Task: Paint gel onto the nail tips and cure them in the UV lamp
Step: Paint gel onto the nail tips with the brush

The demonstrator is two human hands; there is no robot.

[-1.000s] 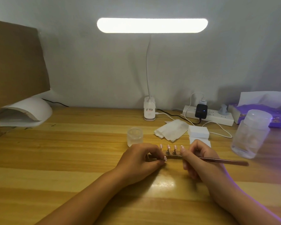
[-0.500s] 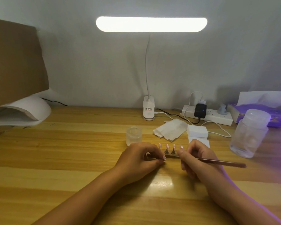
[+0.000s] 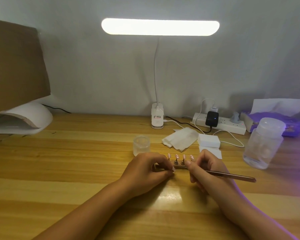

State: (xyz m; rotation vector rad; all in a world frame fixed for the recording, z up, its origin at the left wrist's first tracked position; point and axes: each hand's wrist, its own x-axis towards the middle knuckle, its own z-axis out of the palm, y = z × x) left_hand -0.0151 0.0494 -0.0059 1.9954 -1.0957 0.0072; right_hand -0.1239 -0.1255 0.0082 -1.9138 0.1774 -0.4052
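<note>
Pink nail tips (image 3: 180,156) stand in a row on their holder strip (image 3: 179,166), at the middle of your wooden table (image 3: 76,161). Your left hand (image 3: 145,172) pinches the strip's left end with curled fingers. Your right hand (image 3: 208,170) pinches a brush (image 3: 232,175) beside the rightmost tip. A clear jar (image 3: 141,145) sits just beyond your left hand, and the UV lamp (image 3: 24,118) rests far left.

Left hand (image 3: 150,170) and right hand (image 3: 209,171) rest close together, fingers (image 3: 164,166) curled.
</note>
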